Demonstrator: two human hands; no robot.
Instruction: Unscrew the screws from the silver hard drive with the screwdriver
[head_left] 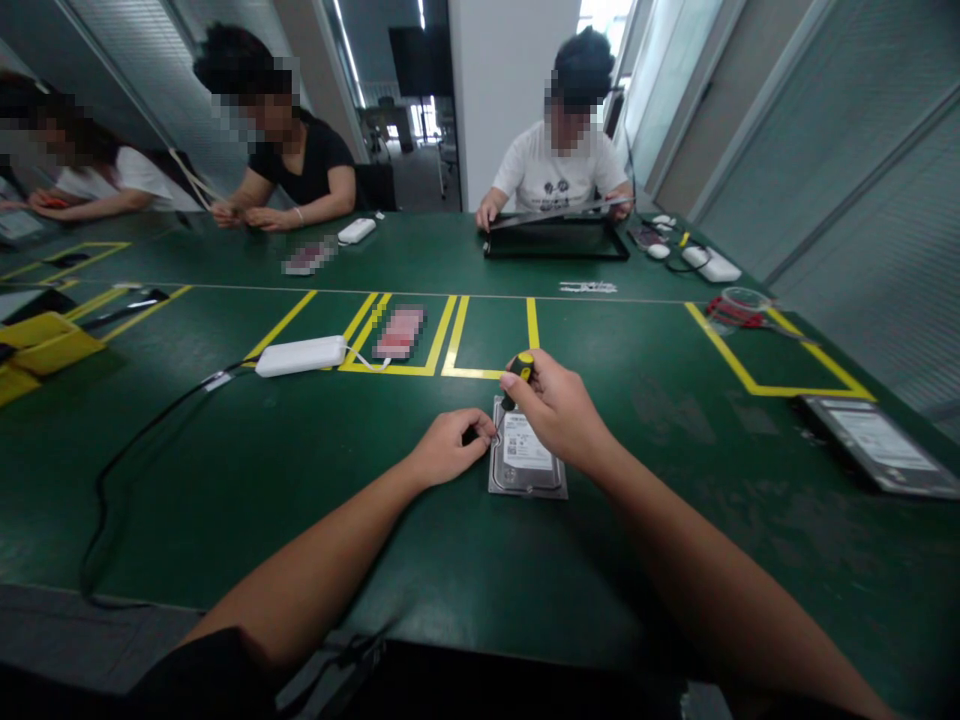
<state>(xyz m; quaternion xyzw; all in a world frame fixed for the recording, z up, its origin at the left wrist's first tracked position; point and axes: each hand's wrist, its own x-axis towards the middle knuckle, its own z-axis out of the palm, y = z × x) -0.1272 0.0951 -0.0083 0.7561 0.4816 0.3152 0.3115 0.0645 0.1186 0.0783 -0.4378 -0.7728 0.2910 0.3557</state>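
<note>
A hard drive (527, 478) with a white label lies flat on the green table in front of me. My right hand (559, 405) is wrapped round a yellow and black screwdriver (523, 368). Its handle leans up over the drive, and its tip points down at the drive's left edge. There my left hand (452, 447) has its thumb and fingertips pinched together, close to the screwdriver's tip. Whether a screw or the shaft is between those fingertips is too small to make out.
A white power bank (300, 356) is cabled to a phone (400, 332) inside yellow tape marks. More hard drives (874, 440) lie at the right, below a clear bowl with red items (739, 308). Several people sit across the table; one holds a dark panel over a black frame (555, 240).
</note>
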